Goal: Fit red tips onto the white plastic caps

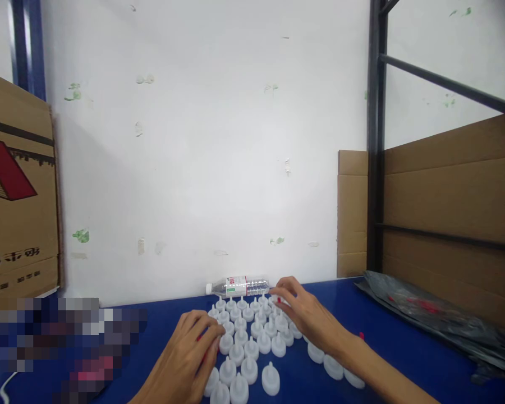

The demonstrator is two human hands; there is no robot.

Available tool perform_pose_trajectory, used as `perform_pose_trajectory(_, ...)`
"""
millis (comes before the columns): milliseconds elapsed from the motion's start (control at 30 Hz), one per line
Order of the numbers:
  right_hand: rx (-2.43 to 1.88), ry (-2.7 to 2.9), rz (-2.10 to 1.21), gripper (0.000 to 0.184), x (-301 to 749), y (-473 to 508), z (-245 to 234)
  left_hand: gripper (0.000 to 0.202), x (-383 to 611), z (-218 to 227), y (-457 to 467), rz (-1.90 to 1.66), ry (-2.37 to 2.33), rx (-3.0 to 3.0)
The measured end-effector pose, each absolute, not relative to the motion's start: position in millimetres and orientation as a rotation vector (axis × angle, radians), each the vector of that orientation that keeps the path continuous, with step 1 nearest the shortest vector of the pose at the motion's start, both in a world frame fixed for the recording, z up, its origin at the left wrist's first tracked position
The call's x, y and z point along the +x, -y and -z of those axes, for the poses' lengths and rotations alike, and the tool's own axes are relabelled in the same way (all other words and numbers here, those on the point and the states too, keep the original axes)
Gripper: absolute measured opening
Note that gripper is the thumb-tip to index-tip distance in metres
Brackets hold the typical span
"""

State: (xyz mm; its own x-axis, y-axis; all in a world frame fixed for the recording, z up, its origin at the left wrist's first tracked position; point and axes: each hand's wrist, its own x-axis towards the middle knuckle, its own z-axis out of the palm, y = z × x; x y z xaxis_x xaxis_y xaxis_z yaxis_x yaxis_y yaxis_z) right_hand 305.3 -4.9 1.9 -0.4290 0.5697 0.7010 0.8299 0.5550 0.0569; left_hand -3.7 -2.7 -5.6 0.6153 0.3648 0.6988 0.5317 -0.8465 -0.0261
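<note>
Many white nozzle caps (249, 368), each with a narrow upright spout, stand close together on the blue table. My left hand (193, 348) is at the left edge of the group, fingers curled around small red tip caps (204, 357) that partly show between them. Over the back right of the group, my right hand (299, 307) pinches a small red tip cap (279, 301) close to the white spouts. Whether that red piece touches a spout I cannot tell. Beyond my right forearm, another red tip (361, 336) shows, with white caps partly hidden below it.
A clear plastic bottle (237, 286) lies on its side against the white wall. At right, a grey plastic bag (425, 314) holds red pieces beside a black metal frame (375, 168) and cardboard (450, 196). A cardboard box (19, 224) stands at left, above a blurred-out patch.
</note>
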Motion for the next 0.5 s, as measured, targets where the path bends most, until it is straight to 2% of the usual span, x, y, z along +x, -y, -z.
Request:
perform_pose_trajectory(167,-0.879,2.319,0.587,0.026,267,37,1,0.013,6,11,7,0.993,0.508,-2.496)
perform_pose_trajectory(333,-0.681,2.278,0.367,0.032,236,56,7,0.004,15,13,16,0.958,0.436,-2.373)
perform_pose_trajectory(500,-0.714,2.257,0.181,0.038,232,53,12,0.015,17,17,15,0.982,0.442,-2.304)
